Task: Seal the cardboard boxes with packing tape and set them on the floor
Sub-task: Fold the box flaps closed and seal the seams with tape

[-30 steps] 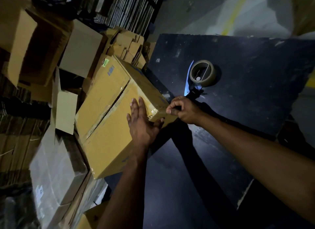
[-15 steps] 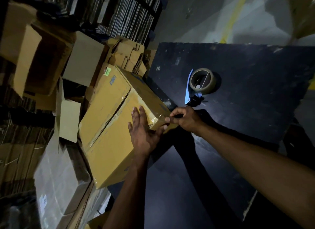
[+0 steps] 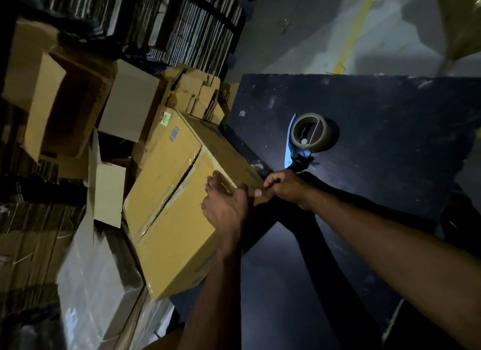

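Resting flat on the taped cardboard box [image 3: 169,209], your left hand [image 3: 224,209] lies with fingers straight near the box's corner. Your right hand [image 3: 285,188] curls its fingers at that same corner, pinching what looks like a tape end; blur hides the detail. The box sits tilted at the left edge of the dark table [image 3: 390,146], bearing a green sticker [image 3: 165,118] and blue print, both unreadable. A tape dispenser [image 3: 308,137] lies on the table beyond your right hand. The floor's yellow line [image 3: 356,32] reads "P2", cut off.
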